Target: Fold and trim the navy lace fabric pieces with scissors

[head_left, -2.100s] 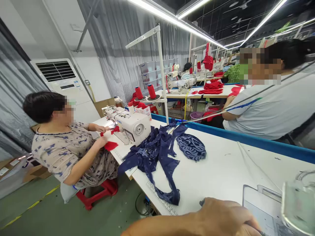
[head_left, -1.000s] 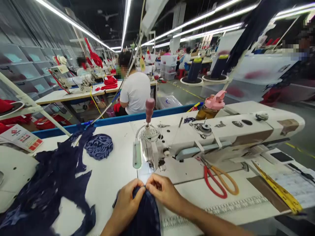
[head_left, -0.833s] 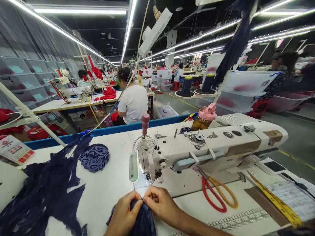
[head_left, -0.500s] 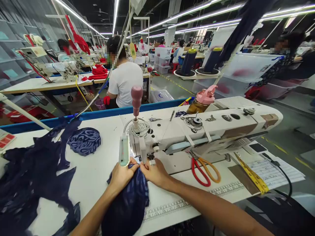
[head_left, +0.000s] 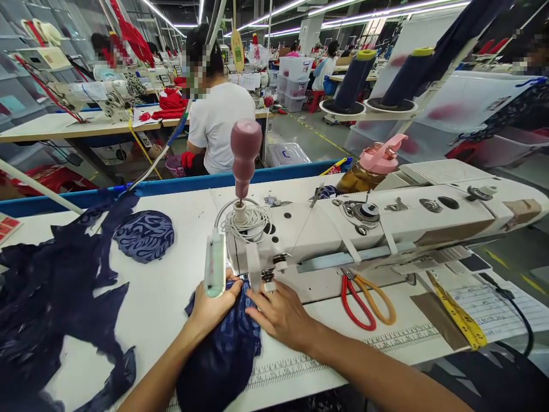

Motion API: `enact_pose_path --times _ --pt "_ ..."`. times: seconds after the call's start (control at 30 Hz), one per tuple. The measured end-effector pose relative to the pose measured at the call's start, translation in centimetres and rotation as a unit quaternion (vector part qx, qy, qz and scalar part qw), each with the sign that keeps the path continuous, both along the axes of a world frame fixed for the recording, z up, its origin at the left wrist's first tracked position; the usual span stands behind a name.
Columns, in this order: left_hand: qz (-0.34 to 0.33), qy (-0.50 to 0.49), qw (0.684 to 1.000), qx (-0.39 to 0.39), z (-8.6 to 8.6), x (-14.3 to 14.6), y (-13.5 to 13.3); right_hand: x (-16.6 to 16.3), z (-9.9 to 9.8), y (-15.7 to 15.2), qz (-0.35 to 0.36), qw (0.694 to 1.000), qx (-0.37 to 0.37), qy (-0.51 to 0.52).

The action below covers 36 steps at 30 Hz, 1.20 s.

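At the head of a white sewing machine [head_left: 343,223], navy patterned fabric [head_left: 227,349] runs from the needle area down over the table's front edge. My left hand [head_left: 212,306] pinches its upper left edge between thumb and fingers, partly behind a clear greenish guard [head_left: 215,264]. On the other side, my right hand [head_left: 278,312] lies beside the presser area, its thumb and index finger apart and their tips against the fabric's right edge. The needle and the fabric directly beneath it are hidden.
Dark fabric scraps [head_left: 38,292] and a round patterned piece [head_left: 144,236] lie left. Red-and-orange-handled scissors [head_left: 364,300], a yellow tape measure [head_left: 461,320] and papers [head_left: 489,303] lie right. A pink-handled screwdriver [head_left: 245,157] stands on the machine; a pink-lidded bottle [head_left: 371,163] stands behind.
My right thumb and index finger have spread apart from their earlier pinch on the fabric. My left hand stays at the fabric edge. The camera view has shifted slightly.
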<state>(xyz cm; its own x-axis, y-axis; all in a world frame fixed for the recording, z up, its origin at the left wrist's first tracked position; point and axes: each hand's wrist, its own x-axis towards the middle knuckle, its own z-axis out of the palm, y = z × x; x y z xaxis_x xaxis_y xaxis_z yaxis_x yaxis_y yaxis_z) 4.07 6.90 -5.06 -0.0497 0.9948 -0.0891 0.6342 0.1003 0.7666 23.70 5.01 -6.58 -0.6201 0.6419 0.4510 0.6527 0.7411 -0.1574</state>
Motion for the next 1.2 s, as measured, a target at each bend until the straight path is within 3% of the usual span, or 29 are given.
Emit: enact_pose_path --times 0.3,0.5,0.7,1.2 --pt "0.026 0.019 0.999 -0.006 0.1 0.3 -0.9 -0.2 -0.1 -0.6 0.004 1.000 -0.013 -0.019" --pt "0.047 0.025 0.998 0.031 -0.4 0.7 -1.0 -0.4 -0.3 -0.9 -0.020 0.999 -0.014 -0.022" --pt "0.021 -0.005 0.999 0.038 -1.0 0.4 0.0 -0.7 -0.2 -0.7 -0.029 0.999 0.013 -0.025" --pt "0.030 -0.113 0.993 0.032 -3.3 -0.1 0.2 -1.1 0.1 0.0 -0.051 0.997 0.047 -0.024"
